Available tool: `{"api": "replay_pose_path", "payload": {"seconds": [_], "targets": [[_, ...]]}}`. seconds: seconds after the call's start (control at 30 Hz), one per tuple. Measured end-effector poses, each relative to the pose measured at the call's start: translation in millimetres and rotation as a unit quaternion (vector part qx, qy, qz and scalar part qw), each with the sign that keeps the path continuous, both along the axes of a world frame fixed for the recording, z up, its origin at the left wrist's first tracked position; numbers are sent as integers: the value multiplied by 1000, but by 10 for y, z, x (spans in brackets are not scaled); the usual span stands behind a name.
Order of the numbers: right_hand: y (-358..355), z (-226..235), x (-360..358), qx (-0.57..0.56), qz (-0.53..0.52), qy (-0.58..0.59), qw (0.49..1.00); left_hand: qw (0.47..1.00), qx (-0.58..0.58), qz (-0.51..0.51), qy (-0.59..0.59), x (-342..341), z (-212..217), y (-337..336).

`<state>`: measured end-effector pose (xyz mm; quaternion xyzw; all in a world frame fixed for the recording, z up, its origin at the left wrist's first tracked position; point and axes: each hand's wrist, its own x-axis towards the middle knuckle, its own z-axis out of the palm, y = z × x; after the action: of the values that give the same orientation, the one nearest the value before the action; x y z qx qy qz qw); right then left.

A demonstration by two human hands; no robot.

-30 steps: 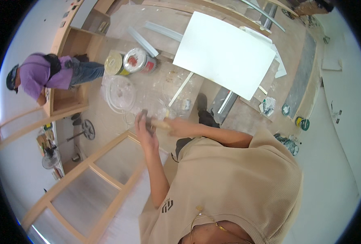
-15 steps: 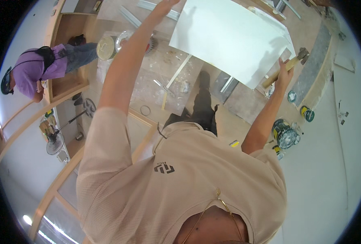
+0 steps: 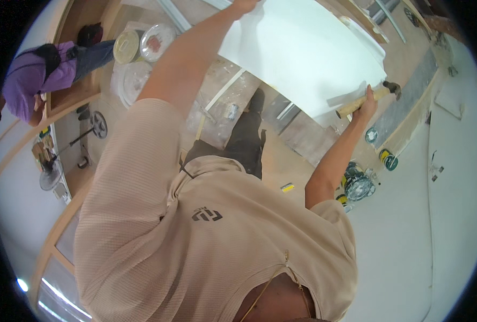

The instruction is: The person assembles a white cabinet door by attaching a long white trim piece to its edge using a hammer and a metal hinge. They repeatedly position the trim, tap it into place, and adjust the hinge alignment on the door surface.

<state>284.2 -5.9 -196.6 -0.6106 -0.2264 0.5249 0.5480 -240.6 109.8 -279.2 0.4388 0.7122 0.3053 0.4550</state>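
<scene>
In my right hand (image 3: 366,107) is a hammer (image 3: 352,107), the fingers closed round its light wooden handle. Its dark head points away to the right. Behind this hand lies a large white panel (image 3: 297,48), and the hammer overlaps the panel's right edge. My left arm stretches far forward, and my left hand (image 3: 244,6) is at the panel's left edge, touching or just over it. The top of the picture cuts off its fingers, so their pose is hidden.
Lidded buckets (image 3: 127,47) stand left of my arm. A person in a purple shirt (image 3: 18,86) bends by a wooden cabinet frame (image 3: 69,107). At right are paint-smeared tins (image 3: 359,188). A standing fan (image 3: 50,177) is at left, a yellow item (image 3: 287,187) on the floor.
My left hand has moved right, up to the panel's edge. My right hand, still holding the hammer, sits slightly lower and further left in the picture. The whole view has shifted.
</scene>
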Motion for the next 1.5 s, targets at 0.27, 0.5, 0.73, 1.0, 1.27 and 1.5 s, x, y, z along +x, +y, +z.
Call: {"api": "replay_pose_path", "payload": {"seconds": [0.27, 0.5, 0.73, 1.0, 1.27, 1.5], "targets": [[-805, 780, -646, 65, -76, -87, 991, 981, 22, 182, 59, 59, 988, -1699], [-1605, 785, -1489, 160, -12, -91, 983, 961, 73, 247, -99, -777, 1945, -3425], [-2052, 627, -2813, 163, -30, -50, 985, 952, 173, 241, -69, -1798, 1339, -4265], [-2214, 60, -3308, 219, -56, -72, 971, 950, 203, 230, -55, -2162, 976, -4779], [-2425, -197, -3148, 175, -59, -94, 978, 945, 234, 224, -39, -2057, 494, -4897], [-2540, -360, -2871, 147, 30, -186, 971, 981, 148, 126, -19, -2508, 562, -5158]]}}
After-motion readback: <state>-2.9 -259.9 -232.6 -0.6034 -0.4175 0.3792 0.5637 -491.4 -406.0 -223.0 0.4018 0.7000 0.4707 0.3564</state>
